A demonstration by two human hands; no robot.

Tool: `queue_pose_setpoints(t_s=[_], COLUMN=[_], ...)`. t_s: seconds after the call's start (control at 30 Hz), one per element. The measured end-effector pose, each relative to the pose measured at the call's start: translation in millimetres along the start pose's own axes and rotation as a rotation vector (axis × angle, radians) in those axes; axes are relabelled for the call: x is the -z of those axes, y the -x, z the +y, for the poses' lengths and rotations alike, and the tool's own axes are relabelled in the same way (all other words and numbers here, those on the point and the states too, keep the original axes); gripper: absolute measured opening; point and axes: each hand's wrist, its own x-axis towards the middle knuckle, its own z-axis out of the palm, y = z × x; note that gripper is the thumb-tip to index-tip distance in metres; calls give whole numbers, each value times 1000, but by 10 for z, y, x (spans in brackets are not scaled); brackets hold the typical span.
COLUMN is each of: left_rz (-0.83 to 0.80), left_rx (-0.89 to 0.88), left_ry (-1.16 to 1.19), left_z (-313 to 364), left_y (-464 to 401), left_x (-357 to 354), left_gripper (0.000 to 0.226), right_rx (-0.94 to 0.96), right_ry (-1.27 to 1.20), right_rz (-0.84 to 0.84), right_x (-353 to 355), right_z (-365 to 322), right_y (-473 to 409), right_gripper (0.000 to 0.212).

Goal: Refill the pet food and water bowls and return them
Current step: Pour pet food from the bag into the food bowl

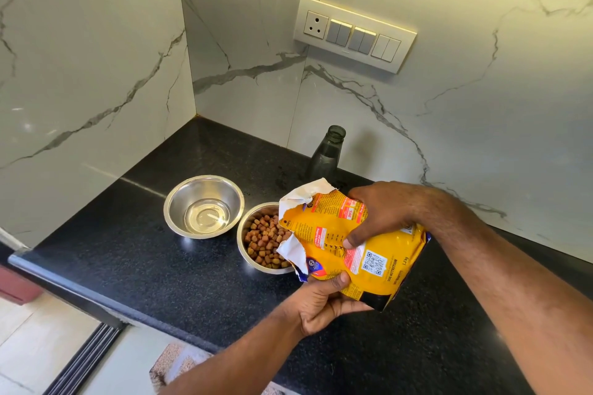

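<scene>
Two steel bowls stand side by side on the black counter (160, 266). The left bowl (203, 206) holds a little water. The right bowl (244, 242) is filled with brown kibble (263, 239). A yellow pet food bag (349, 245) is tilted on its side with its torn mouth over the kibble bowl. My right hand (382, 213) grips the bag from above, thumb pressed on its face. My left hand (324, 305) holds the bag's lower edge from beneath.
A dark bottle (327, 154) without a cap stands at the back against the marble wall. A switch panel (354, 33) is mounted on the wall above. The counter's front edge (80, 292) runs diagonally at the lower left, with floor beyond it.
</scene>
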Motion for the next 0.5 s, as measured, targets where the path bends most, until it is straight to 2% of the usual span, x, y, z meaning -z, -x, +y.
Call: queue_pose_setpoints(t_s=[0.5], left_rz=[-5], left_rx=[-18], left_ry=[17], left_z=[-58], left_y=[-10], left_x=[-5], left_gripper=[90], right_rx=[-1], right_ry=[14], right_rz=[-18], right_x=[28], right_z=[-23], right_y=[10], right_gripper=[86])
